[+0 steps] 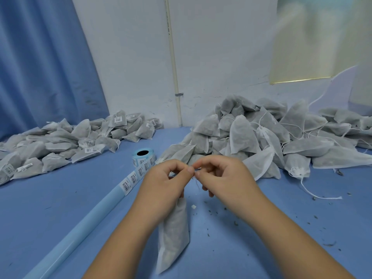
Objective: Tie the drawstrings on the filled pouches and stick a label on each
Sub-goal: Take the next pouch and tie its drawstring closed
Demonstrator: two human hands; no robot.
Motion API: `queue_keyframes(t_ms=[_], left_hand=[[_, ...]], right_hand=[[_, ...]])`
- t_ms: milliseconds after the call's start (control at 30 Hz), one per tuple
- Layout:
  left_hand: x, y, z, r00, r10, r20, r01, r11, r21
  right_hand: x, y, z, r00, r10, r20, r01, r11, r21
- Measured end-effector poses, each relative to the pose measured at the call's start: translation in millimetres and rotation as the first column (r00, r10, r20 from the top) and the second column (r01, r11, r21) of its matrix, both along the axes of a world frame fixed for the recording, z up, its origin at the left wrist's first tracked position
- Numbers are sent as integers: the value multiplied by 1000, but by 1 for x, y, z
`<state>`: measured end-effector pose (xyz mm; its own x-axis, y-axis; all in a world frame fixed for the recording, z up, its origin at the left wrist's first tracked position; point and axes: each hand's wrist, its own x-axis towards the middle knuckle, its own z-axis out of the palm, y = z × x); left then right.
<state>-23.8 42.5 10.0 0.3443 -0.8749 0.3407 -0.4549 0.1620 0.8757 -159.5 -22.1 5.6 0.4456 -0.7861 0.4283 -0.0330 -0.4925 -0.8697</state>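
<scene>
A filled white mesh pouch [173, 232] hangs upright below my hands, its bottom near the blue table [261, 228]. My left hand [167, 182] and my right hand [223, 176] meet above its neck, each pinching the thin drawstring [194, 173] between thumb and forefinger. The pouch's neck is hidden behind my left hand. A roll of barcode labels [143, 157] stands just beyond my hands, and its strip [132, 179] trails toward the left.
A heap of untied pouches [271, 137] with loose strings lies at the right back. A pile of labelled pouches [60, 143] lies at the left back. Empty blue backing paper [80, 230] runs diagonally at the left. Dark crumbs dot the table at the right.
</scene>
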Motion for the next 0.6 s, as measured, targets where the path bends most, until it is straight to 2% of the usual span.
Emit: queue_keyframes(t_ms=[233, 467, 600], left_hand=[[6, -2, -3, 985, 26, 172, -25, 1000, -11], [1, -2, -5, 911, 138, 389, -99, 988, -119], [-2, -3, -7, 866, 190, 463, -111, 975, -193]], right_hand=[[1, 1, -5, 989, -86, -124, 61, 979, -194], [0, -4, -7, 972, -94, -217, 61, 986, -156], [-1, -6, -6, 966, -103, -239, 75, 990, -123]])
